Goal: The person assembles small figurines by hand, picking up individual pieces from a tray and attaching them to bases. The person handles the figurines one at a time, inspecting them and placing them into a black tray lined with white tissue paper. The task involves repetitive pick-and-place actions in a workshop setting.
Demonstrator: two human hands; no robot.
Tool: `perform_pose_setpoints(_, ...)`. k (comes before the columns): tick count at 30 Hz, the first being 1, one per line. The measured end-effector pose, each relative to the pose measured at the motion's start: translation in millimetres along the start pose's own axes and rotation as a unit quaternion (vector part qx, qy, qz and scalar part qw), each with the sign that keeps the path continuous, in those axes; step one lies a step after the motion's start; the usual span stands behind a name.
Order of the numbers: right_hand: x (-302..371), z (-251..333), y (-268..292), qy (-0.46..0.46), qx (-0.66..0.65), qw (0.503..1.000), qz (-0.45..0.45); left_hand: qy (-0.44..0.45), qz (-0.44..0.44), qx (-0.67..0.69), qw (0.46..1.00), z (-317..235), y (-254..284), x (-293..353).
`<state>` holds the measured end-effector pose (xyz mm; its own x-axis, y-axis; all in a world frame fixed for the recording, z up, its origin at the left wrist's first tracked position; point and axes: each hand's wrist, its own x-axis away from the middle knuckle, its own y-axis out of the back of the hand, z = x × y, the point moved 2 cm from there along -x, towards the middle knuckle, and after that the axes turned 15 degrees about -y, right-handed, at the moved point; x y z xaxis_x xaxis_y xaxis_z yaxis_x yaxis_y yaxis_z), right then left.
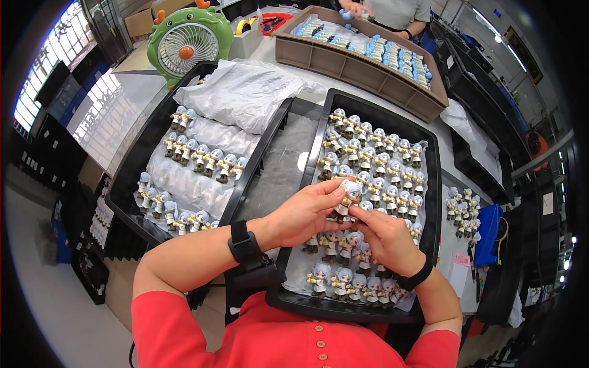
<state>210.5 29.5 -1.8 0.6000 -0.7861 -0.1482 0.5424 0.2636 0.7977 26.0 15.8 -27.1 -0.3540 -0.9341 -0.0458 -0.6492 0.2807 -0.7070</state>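
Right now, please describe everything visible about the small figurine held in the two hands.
The figurine is a small doll with a pale grey-white rounded head and a beige and white body, seemingly plastic. It is held above the black tray, tilted, the left hand gripping its head and the right hand below. Finer details are too small to tell.

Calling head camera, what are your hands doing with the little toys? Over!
Left hand and right hand both grip one small grey-haired figurine. Held above black tray of matching figurines. Nothing blocking. Over.

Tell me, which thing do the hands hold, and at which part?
Both hands hold one small figurine: left hand pinches its pale head, right hand supports its lower body.
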Motion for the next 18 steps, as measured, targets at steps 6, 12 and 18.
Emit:
perform_pose_setpoints(6, -0.1, 0.1, 0.1, -0.004, -0.002, 1.0, 0.007, 0.001, 0.0, 0.002, 1.0, -0.5, -0.5, -0.4)
perform_pose_setpoints(12, -0.4, -2.0, 0.2, -0.014, -0.029, 0.999, 0.016, 0.001, -0.003, 0.004, 1.0, -1.0, -1.5, -0.1)
perform_pose_setpoints(18, -1.0, -0.7, 0.4, -0.017, -0.026, 0.999, 0.019, -0.005, 0.001, 0.006, 1.0, 0.2, 0.1, -0.7)
